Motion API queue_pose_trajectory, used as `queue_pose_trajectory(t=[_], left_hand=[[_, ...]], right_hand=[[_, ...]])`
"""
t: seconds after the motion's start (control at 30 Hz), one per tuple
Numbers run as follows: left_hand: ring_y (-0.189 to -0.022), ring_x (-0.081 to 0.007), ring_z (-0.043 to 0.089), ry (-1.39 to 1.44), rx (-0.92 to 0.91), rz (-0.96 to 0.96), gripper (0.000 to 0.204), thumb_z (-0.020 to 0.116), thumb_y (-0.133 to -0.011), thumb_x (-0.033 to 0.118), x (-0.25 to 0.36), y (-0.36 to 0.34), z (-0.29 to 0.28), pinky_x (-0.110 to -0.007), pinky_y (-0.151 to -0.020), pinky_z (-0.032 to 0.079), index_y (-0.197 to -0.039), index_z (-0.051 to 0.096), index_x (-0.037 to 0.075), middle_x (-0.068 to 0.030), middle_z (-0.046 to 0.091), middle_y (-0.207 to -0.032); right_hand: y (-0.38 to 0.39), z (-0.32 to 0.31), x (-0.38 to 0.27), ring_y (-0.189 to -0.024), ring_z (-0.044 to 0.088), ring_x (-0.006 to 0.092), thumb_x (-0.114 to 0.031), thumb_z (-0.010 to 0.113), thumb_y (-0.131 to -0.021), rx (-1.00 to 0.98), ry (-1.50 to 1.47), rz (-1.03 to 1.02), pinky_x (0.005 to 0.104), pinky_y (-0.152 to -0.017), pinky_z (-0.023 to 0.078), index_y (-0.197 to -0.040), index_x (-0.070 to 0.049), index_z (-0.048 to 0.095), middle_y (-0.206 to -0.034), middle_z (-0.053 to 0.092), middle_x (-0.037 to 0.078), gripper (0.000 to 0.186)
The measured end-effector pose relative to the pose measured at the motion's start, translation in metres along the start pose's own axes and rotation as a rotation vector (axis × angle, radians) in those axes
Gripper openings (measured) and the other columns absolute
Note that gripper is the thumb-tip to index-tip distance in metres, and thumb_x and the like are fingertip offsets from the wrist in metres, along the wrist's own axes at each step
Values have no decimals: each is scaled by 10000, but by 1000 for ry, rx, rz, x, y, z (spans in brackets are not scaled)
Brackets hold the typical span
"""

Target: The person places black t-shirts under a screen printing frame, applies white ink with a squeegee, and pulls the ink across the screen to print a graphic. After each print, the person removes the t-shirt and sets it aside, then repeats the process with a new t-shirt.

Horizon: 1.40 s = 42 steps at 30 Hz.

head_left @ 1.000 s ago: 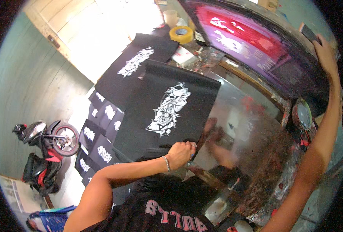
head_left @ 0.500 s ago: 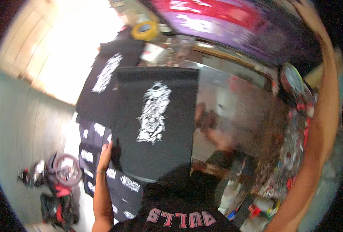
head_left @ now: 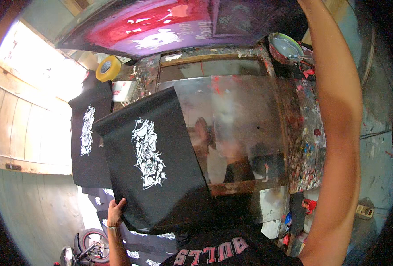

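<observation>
One black sheet (head_left: 174,164) is in front of the person, left of the middle of the view, its lower end close to the shirt (head_left: 258,252). Its long axis runs away from the person, the far end leaning left; the far edge looks bent or rolled. A white print (head_left: 147,153) on it is long and narrow, its length also running near to far with the far end slightly left. The left hand (head_left: 116,213) grips the sheet's near left edge, thumb on top; its other fingers are mostly hidden. The right arm (head_left: 338,128) reaches up past the picture's top edge, so the right hand's state cannot be told.

Pink lettering crosses the shirt, upside down in this view. Right of the sheet, its edge over it, is a shiny board (head_left: 249,106). A second sheet (head_left: 94,170) with a similar print lies to the left. Beyond are yellow tape (head_left: 113,66), a white box (head_left: 122,90) with red print and a raised red-and-purple screen (head_left: 121,29) bearing pale lettering.
</observation>
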<state>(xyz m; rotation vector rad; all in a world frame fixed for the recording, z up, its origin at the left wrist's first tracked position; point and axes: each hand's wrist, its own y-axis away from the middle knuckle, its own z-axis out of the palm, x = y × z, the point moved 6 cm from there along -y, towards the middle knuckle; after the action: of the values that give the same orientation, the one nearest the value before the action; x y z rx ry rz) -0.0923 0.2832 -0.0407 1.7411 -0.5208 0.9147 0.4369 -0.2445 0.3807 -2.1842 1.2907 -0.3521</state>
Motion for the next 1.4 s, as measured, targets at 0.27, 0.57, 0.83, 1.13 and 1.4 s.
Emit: queue_pose_trajectory(t=[0.27, 0.57, 0.83, 1.13, 1.4], left_hand=[[-909, -156, 681, -65, -11, 175, 259, 690, -996, 122, 66, -6, 104, -316, -818, 538, -1205, 662, -28, -61, 736, -1085], [-863, -191, 689, 152, 27, 77, 154, 665, -995, 108, 36, -53, 97, -331, -783, 544, -1107, 677, 3, -51, 725, -1000], [-753, -165, 673, -58, 82, 178, 162, 637, -1020, 119, 87, -121, 100, -338, -663, 538, -1057, 687, -31, -58, 725, -922], [-844, -157, 675, -300, -205, 421, 277, 639, -1024, 153, 176, -216, 221, -336, -752, 546, -1153, 669, -90, -89, 743, -1007], [-714, -166, 651, -549, -244, 281, 316, 676, -1012, 308, 192, -196, 319, -375, -655, 516, -973, 713, -3, -85, 706, -811]], right_hand=[[-16, -27, -33, -1057, 682, 477, -278, 558, -809, 35, 75, -11, 501, -925, 529, -1060, 58, 732, -1085, 689, 349, 454], [19, -9, -25, -1133, 650, 479, -278, 565, -826, 68, -2, 70, 505, -992, 511, -1115, 81, 708, -1167, 661, 360, 483], [21, -11, -29, -1173, 639, 460, -280, 558, -839, 12, 14, 113, 496, -1019, 500, -1153, 73, 697, -1207, 653, 355, 493], [21, -13, -8, -1172, 647, 449, -300, 569, -821, 39, 10, 129, 491, -1019, 501, -1167, 70, 697, -1206, 664, 339, 523], [15, -7, -16, -1170, 645, 454, -299, 563, -827, -11, 46, 116, 494, -1023, 496, -1150, 84, 697, -1200, 659, 350, 519]])
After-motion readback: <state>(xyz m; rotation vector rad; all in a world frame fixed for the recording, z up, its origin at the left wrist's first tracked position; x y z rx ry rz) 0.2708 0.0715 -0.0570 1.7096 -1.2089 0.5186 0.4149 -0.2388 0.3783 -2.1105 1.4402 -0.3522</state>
